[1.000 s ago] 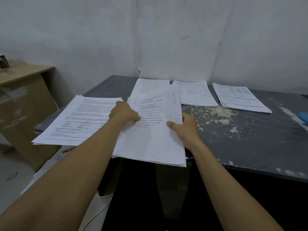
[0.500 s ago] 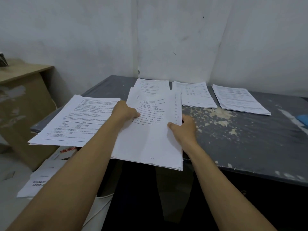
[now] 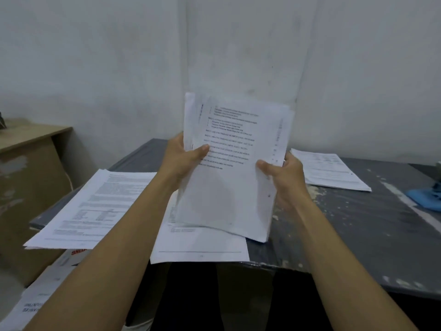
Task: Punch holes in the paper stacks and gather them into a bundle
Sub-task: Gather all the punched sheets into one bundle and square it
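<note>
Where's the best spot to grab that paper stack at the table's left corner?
By the near edge of the left stack, coming from the front: it overhangs the table, so fingers can slip under and thumb on top. The held stack is gripped by its long sides.

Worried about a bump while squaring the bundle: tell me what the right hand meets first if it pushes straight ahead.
Probably the paper stack lying on the table behind it; past that, the wall. The right hand holds the lifted stack, and depth is unclear.

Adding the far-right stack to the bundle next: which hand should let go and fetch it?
Probably the right hand: the far-right stack lies just beyond it, while the left hand keeps gripping the bundle.
</note>
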Demonstrator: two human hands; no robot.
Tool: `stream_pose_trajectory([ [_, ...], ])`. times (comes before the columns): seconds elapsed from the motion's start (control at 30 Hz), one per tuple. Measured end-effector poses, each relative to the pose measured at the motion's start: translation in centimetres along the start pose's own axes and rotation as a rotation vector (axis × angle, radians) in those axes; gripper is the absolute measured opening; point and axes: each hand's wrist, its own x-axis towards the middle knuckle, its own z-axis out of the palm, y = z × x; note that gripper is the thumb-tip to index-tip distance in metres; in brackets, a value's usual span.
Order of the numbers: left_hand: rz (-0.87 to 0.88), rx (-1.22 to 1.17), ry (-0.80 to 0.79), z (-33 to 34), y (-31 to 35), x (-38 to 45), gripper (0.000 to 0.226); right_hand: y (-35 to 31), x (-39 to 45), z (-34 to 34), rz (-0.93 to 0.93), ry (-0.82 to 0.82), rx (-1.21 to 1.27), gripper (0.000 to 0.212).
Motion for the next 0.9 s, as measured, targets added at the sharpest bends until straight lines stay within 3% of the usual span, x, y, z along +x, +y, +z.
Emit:
stream_pose_trajectory([
  [0.13,0.058,-0.013,0.023,0.7,1.3,0.6,0.033,-3.1,1.1,-1.2,-0.114,-0.067,-0.038,0.035],
  [0.33,0.005,0.022,-0.039,1.3,1.0,-0.3,0.031,-2.1,0.7,-1.4,-0.063,-0.008,-0.077,0.035],
  [0.6,0.000,0.140,0.052,0.1,3.6,0.2,0.034,-3.2,1.0,0.0,-0.064,-0.029,-0.113,0.031],
  [0.77,-0.239,0.392,0.047,-2.4,3.0,0.8,0.034,-1.9,1.1,3.1,0.114,-0.129,-0.193,0.019],
  [0.9,-0.391,0.716,0.004,-3.3,-0.5,-0.2,0.039,1.3,0.9,5.5,0.280,-0.157,-0.335,0.025],
])
